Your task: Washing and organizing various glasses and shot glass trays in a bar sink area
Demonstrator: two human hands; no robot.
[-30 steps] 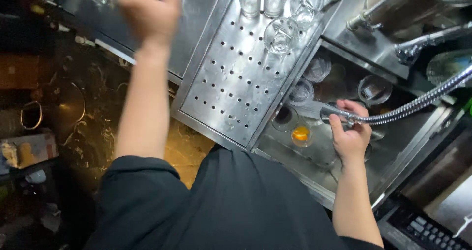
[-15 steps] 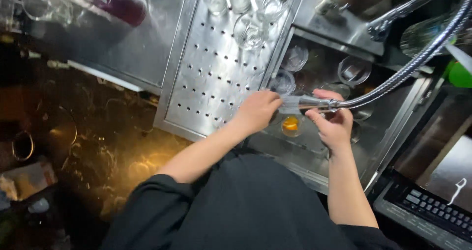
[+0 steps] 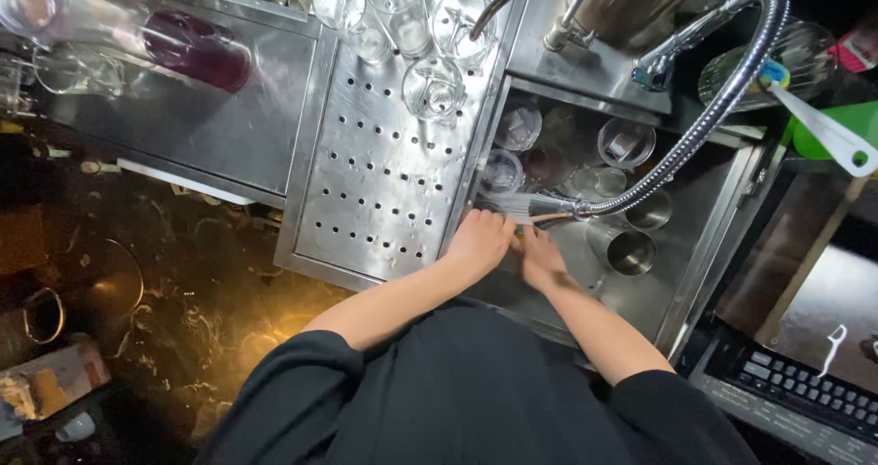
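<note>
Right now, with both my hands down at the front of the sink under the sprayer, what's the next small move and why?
Probably lift whatever the left hand and right hand hold into the spray: the sprayer head hangs just above them with water fanning left. What they hold is hidden, so that is a guess.

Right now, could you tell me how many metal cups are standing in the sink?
2. One metal cup stands near the sink's right wall, just right of the hands; the other metal cup is just behind it, beside the spray hose. More may be hidden among the glasses.
</note>
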